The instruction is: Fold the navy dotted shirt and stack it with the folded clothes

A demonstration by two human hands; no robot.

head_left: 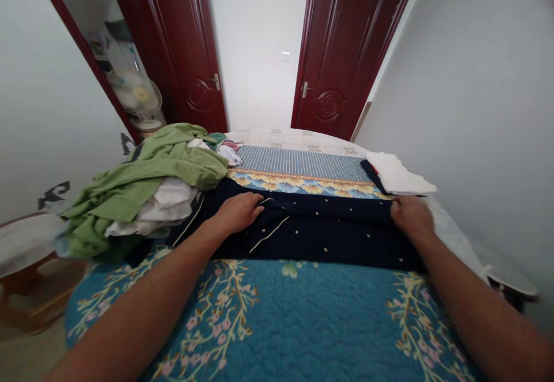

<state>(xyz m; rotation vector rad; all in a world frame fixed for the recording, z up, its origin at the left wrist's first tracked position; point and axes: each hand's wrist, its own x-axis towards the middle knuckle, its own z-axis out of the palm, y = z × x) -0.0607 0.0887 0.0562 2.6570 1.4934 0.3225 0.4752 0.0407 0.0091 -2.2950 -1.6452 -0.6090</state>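
A navy garment with small cream dots and cream piping [320, 235] lies spread and folded across the bed. My left hand [238, 212] rests flat on it near the piped edge. My right hand [411, 217] is at the garment's right end, with its fingers curled over the far folded edge. Both forearms reach in from the bottom corners over a blue quilted bedspread with a floral branch pattern [298, 307]. A heap of green and white clothes [142, 194] touches the garment's left end, close to my left hand.
A stack of folded white cloth with a dark piece [393, 174] lies beyond my right hand. A striped blue bed mat [303, 163] covers the far bed. A round stool [26, 243] stands left of the bed, a wall runs along its right side, and dark red doors [346, 53] stand beyond.
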